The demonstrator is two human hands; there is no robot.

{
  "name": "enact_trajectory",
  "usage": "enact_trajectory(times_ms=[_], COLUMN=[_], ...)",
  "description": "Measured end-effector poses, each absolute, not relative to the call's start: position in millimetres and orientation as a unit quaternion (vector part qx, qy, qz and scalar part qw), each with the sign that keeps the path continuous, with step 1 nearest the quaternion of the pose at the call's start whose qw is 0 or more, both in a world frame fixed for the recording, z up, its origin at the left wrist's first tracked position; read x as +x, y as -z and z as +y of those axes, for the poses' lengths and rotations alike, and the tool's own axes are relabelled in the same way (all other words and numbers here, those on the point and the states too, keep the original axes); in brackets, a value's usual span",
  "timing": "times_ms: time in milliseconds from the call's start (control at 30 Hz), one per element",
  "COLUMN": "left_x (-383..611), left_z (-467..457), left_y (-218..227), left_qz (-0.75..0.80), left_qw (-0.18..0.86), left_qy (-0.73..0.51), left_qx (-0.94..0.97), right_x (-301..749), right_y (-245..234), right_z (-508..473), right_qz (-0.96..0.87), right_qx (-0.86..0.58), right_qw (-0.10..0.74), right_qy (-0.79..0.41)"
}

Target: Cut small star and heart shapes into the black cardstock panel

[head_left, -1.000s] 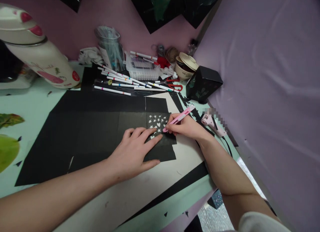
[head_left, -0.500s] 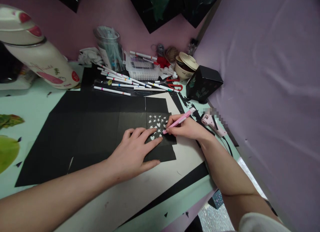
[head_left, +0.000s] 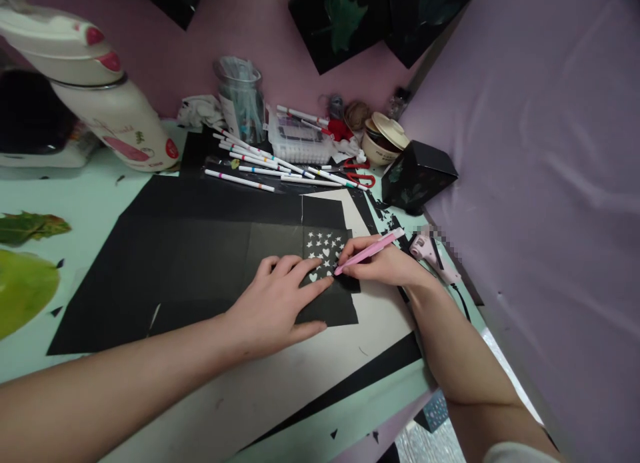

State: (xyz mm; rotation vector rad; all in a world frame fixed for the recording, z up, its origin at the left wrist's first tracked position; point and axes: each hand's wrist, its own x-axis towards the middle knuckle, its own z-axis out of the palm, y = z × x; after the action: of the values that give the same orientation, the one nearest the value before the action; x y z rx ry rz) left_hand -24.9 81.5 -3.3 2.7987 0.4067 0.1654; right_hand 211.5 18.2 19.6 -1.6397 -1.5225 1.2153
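My left hand (head_left: 280,296) lies flat with spread fingers on the black paper (head_left: 210,256), its fingertips at the edge of a patch of small white stars and hearts (head_left: 326,252). The shapes look like cut-outs over white board. A slim, pen-shaped pink craft knife (head_left: 367,253) is pinched in my right hand (head_left: 383,263). Its tip meets the paper at the lower right of the patch, close to my left index finger; the blade itself is too small to make out. Beneath the paper is a white board (head_left: 380,316).
Behind the paper lie several white markers (head_left: 240,181), red-handled scissors (head_left: 363,180) and a clear plastic case (head_left: 297,143). A black box (head_left: 419,176) and a pink glue gun (head_left: 433,258) are at the right. A white bottle (head_left: 133,126) and leaves (head_left: 25,290) are at the left.
The view has swung slightly left, so everything appears further right. Over the pattern, the craft knife's tip has moved a little toward me. My left hand keeps its place on the paper.
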Motion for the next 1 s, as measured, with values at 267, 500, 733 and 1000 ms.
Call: enact_trajectory(times_ms=[267, 500, 733, 1000], left_x=[-26.3, -26.7, -26.8, -26.7], left_z=[81.2, 80.8, 80.3, 80.3], left_y=[4.3, 4.8, 5.4, 4.8], left_qz=[0.140, 0.137, 0.138, 0.138], left_qw=[0.155, 0.153, 0.152, 0.153], left_qy=[-0.061, -0.069, -0.078, -0.080], left_qx=[0.976, 0.976, 0.976, 0.975], right_x=[211.7, 211.0, 212.6, 210.8], right_y=[-17.1, -12.9, -10.9, -14.5], right_z=[18.9, 18.8, 19.0, 20.8], right_qz=[-0.571, -0.557, -0.555, -0.536], right_qx=[-0.618, -0.628, -0.635, -0.639], right_qw=[0.291, 0.304, 0.304, 0.314], right_qy=[-0.457, -0.451, -0.443, -0.454])
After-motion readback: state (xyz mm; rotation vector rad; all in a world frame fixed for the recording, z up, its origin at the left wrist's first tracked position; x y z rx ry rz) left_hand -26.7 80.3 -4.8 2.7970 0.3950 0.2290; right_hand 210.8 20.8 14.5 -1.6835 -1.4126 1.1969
